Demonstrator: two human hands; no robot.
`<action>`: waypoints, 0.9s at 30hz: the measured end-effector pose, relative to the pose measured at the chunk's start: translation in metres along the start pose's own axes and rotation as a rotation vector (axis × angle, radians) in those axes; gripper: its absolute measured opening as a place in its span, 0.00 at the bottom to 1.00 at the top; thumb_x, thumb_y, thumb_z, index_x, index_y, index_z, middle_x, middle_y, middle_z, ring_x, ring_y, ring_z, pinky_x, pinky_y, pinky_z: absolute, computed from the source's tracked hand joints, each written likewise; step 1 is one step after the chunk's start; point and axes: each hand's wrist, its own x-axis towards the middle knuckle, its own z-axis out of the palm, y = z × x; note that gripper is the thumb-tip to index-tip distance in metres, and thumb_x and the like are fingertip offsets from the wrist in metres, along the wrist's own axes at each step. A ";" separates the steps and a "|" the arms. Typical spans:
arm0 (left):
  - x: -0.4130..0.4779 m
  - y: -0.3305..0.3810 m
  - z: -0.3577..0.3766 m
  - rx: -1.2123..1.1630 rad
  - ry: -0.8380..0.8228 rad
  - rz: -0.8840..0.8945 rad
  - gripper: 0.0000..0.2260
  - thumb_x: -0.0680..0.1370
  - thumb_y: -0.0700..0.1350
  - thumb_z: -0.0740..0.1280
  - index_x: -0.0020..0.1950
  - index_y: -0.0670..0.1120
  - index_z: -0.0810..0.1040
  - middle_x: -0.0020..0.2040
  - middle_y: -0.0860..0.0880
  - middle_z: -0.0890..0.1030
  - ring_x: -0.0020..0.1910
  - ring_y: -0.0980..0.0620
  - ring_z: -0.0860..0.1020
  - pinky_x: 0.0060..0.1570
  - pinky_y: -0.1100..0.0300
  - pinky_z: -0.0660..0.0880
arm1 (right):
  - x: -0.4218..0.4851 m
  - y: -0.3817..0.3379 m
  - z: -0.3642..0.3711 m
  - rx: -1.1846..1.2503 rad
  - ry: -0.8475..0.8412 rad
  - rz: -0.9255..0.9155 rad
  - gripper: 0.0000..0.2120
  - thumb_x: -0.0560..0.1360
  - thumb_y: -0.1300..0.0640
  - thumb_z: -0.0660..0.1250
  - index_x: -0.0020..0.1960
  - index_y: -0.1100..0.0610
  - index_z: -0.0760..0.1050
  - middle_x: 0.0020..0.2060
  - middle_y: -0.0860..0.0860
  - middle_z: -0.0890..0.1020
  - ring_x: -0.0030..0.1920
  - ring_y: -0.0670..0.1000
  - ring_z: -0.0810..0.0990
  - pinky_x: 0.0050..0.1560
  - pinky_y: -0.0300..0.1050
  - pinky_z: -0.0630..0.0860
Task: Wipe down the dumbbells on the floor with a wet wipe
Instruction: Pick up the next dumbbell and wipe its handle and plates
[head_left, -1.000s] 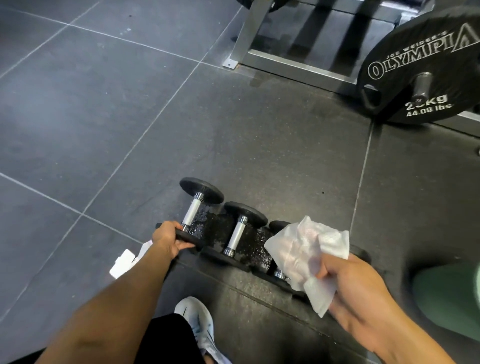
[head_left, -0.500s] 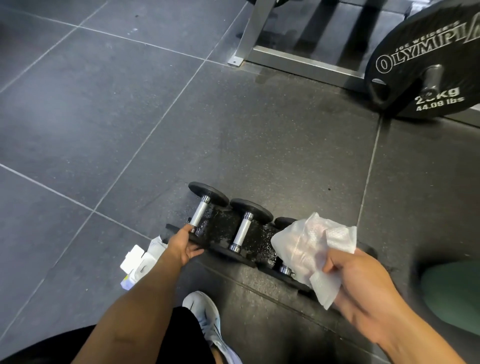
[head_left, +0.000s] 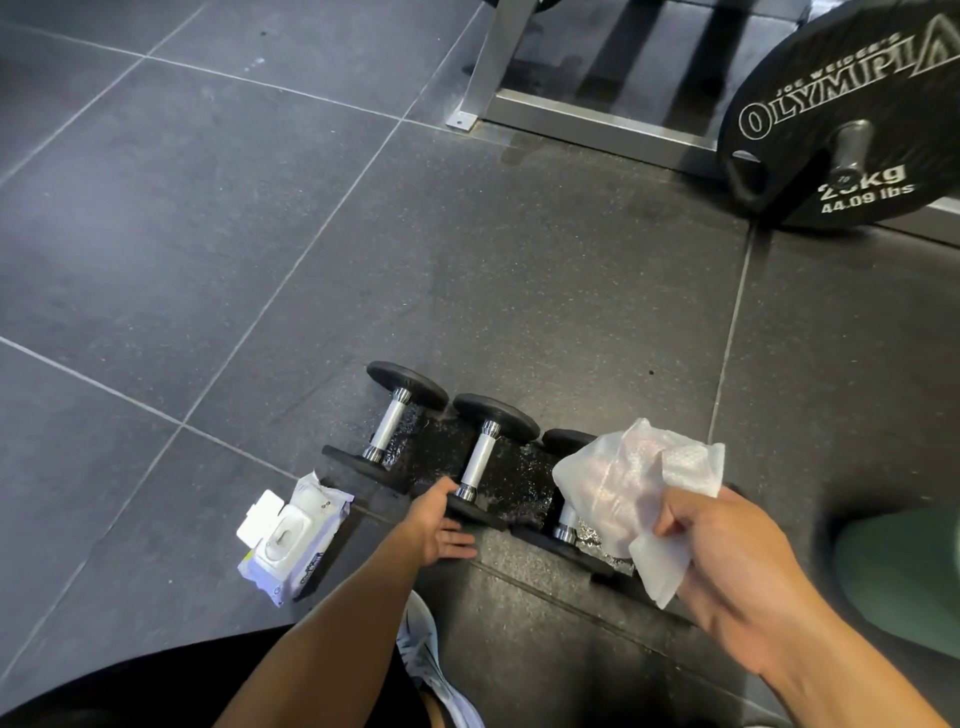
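Note:
Three small black dumbbells with chrome handles lie side by side on the dark rubber floor. The left dumbbell (head_left: 388, 427) lies free. My left hand (head_left: 440, 525) reaches to the near end of the middle dumbbell (head_left: 480, 458), fingers over its near plate. The right dumbbell (head_left: 567, 514) is partly hidden behind a crumpled white wet wipe (head_left: 631, 486), which my right hand (head_left: 727, 561) pinches and holds above it. The floor under the dumbbells looks wet.
An open pack of wet wipes (head_left: 293, 540) lies on the floor left of the dumbbells. A black 20 kg weight plate (head_left: 852, 109) and a metal rack frame (head_left: 571, 117) stand at the back right. My shoe (head_left: 426, 660) is below; a green object (head_left: 904, 577) sits far right.
My left hand has left the left dumbbell's near plate and moved right to the middle dumbbell's near end. The wipe pack has come into full view. The right hand keeps holding the wipe.

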 end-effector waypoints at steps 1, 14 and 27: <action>0.001 -0.001 0.003 -0.017 -0.011 0.004 0.26 0.83 0.54 0.64 0.73 0.37 0.69 0.65 0.32 0.75 0.54 0.30 0.79 0.40 0.37 0.81 | 0.001 0.000 0.000 -0.007 0.006 -0.005 0.19 0.67 0.76 0.57 0.52 0.67 0.79 0.45 0.59 0.82 0.41 0.58 0.80 0.34 0.50 0.78; -0.015 0.013 0.026 -0.212 0.136 0.155 0.03 0.80 0.30 0.61 0.51 0.36 0.70 0.47 0.35 0.76 0.44 0.29 0.80 0.20 0.37 0.78 | -0.003 -0.015 -0.016 -0.228 0.062 -0.204 0.15 0.71 0.72 0.57 0.40 0.60 0.81 0.32 0.52 0.80 0.38 0.50 0.78 0.43 0.46 0.72; -0.219 0.047 0.078 0.481 0.115 0.449 0.12 0.77 0.34 0.64 0.58 0.31 0.71 0.41 0.36 0.74 0.25 0.41 0.77 0.27 0.39 0.83 | -0.032 -0.030 -0.010 -0.744 -0.007 -1.231 0.32 0.80 0.73 0.56 0.82 0.57 0.57 0.80 0.46 0.60 0.81 0.41 0.56 0.78 0.34 0.52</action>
